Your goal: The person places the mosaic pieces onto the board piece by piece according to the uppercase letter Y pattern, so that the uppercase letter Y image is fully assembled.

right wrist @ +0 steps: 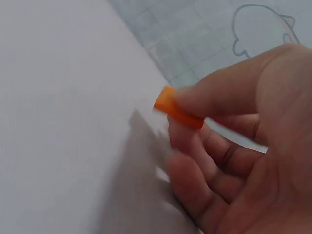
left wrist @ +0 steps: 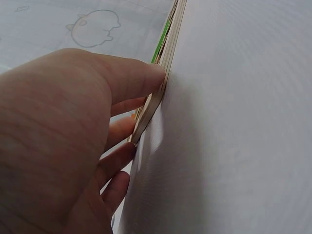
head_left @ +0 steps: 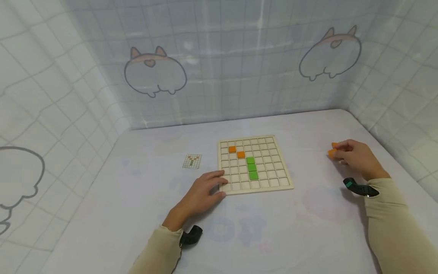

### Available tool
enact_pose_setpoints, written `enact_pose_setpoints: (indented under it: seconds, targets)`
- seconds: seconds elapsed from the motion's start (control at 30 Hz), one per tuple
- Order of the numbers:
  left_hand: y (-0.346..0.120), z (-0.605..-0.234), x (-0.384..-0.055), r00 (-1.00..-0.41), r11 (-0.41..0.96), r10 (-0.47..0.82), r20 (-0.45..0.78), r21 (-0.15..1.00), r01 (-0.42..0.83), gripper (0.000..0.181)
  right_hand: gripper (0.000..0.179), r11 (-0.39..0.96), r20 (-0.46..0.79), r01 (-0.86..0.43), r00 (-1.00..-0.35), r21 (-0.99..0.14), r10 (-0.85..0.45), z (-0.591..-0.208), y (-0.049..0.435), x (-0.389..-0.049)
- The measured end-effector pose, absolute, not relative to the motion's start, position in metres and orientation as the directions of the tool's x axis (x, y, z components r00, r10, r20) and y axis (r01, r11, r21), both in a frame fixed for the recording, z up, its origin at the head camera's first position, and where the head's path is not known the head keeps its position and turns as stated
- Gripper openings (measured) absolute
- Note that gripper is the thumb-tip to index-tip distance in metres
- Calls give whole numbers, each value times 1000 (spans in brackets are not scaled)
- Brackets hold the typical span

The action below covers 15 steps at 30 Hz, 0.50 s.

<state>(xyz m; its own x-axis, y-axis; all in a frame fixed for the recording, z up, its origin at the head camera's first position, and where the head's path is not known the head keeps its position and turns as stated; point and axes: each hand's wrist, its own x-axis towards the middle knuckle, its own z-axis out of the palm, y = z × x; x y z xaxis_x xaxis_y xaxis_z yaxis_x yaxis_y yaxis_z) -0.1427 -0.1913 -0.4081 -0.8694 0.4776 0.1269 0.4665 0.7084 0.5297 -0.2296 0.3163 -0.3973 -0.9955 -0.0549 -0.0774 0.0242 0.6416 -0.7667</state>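
Note:
A square wooden grid board point(head_left: 273, 166) lies on the table. Set in its cells are an orange tile point(head_left: 232, 149), a second orange tile point(head_left: 241, 154) and a column of three green tiles point(head_left: 251, 167). My left hand point(head_left: 203, 194) rests at the board's near left corner, fingertips over the left rim; in the left wrist view the thumb point(left wrist: 141, 78) touches the board's edge. To the right of the board, my right hand point(head_left: 357, 158) pinches an orange tile point(right wrist: 170, 105) just above the table. Two orange patches show at those fingertips in the head view; whether they are separate tiles, I cannot tell.
A small card point(head_left: 192, 161) printed with a coloured grid pattern lies left of the board. The white table point(head_left: 102, 198) is bounded by a tiled-pattern curtain point(head_left: 232, 76) behind and similar walls at both sides.

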Motion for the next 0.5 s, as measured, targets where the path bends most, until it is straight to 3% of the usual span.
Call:
enact_pose_setpoints:
  seconds: [0.17,0.33,0.4,0.5]
  targets:
    - [-190,-407,-143,-865,700,481,140,533,476,35,55,353,-111,94,-993,-931,-29,-398,314,-231]
    - [-190,-408,-142,-867,701,479,139,535,472,35,38,-69,-172,177,-983,-982,-68,-401,308,-230]
    - [-190,-408,-142,-868,702,477,137,535,470,35,33,-118,-170,178,-982,-977,-78,-400,304,-229]
    - [-190,-409,-141,-869,701,477,132,538,467,35,40,-140,-188,197,-979,-970,-78,-397,296,-229]
